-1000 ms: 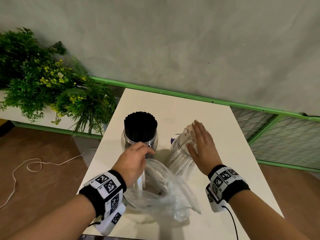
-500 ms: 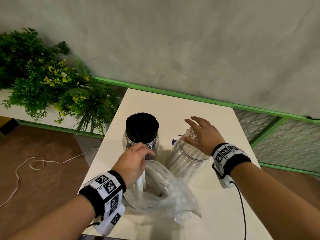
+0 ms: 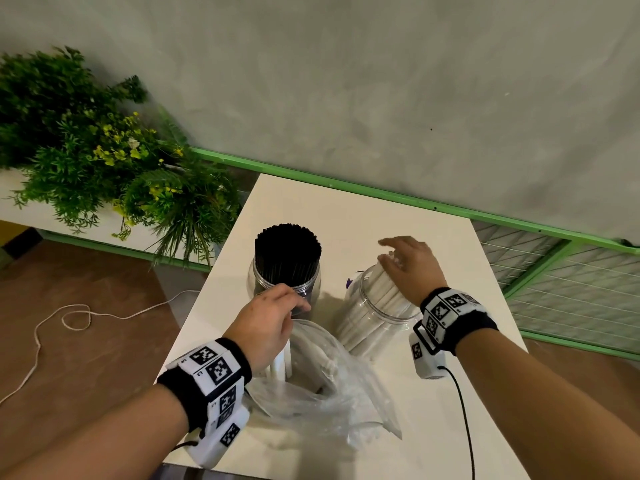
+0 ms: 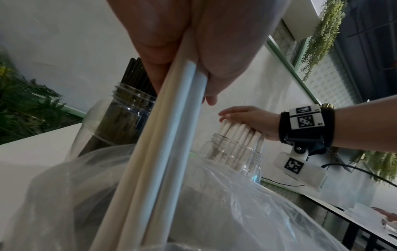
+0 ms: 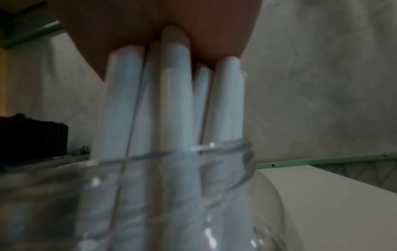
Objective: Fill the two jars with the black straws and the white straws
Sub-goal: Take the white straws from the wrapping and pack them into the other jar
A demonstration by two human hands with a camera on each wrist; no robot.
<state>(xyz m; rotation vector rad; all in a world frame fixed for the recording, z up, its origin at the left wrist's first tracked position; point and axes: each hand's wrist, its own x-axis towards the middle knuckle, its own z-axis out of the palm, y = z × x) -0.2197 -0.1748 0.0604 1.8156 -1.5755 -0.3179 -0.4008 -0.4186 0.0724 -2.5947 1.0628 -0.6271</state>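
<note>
Two clear plastic jars side by side on white tabletop (image 3: pixel 349 216). Left jar (image 3: pixel 283 282) packed w/ thin black straws (image 3: pixel 287 249), upright, tips well above rim. Right jar (image 3: pixel 377 317) tilted, part-filled w/ thick white straws (image 3: pixel 372 306), matte, ends sticking out past mouth. Right hand (image 3: pixel 412 268) flat on those ends, fingers (image 4: pixel 231 113) straight, pressing tips, not curled round anything. Left hand (image 3: pixel 266 323) near front of black jar, fingers (image 4: pixel 217 56) closed round small bunch of white straws (image 4: pixel 163 152), approx. three or four, lower ends inside crumpled clear plastic bag (image 3: pixel 332 389) at near edge. Green plant (image 3: pixel 104 157) off to left.
</note>
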